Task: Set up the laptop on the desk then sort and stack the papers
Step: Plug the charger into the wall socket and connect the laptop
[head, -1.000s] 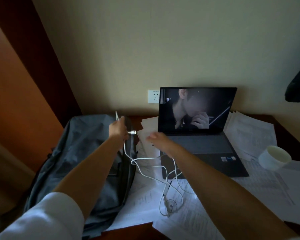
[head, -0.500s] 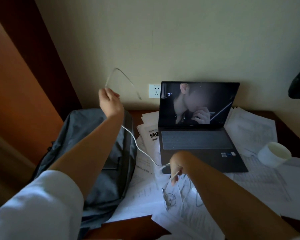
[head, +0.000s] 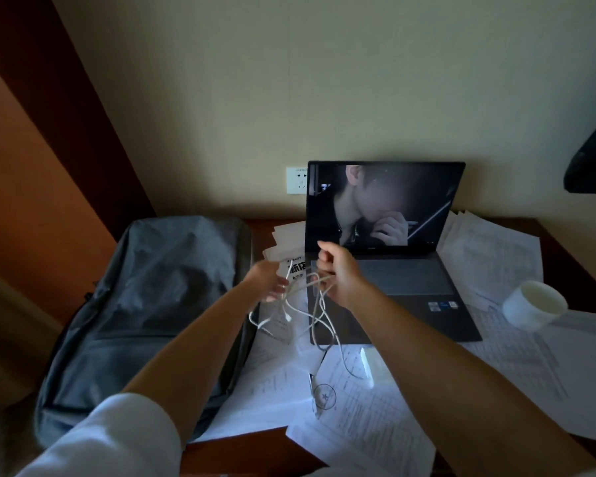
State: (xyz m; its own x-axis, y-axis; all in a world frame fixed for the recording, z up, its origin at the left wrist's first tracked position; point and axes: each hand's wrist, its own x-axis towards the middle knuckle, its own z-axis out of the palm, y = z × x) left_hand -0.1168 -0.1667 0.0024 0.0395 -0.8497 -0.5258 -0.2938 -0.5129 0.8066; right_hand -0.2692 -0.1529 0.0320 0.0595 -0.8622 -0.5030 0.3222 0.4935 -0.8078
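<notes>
Laptop [head: 386, 249] was sat open just behind both hands, and the white cable [head: 310, 304], stretched apart earlier, was now bunched between left hand [head: 267, 282] and right hand [head: 338, 273], gripped by both; booklet [head: 295, 268] print unreadable tbh.

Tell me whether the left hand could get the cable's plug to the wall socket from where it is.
Probably yes. The wall socket sits exposed left of the laptop, above the backpack, with nothing before it. But the left hand and right hand hold a tangled white cable.
</notes>
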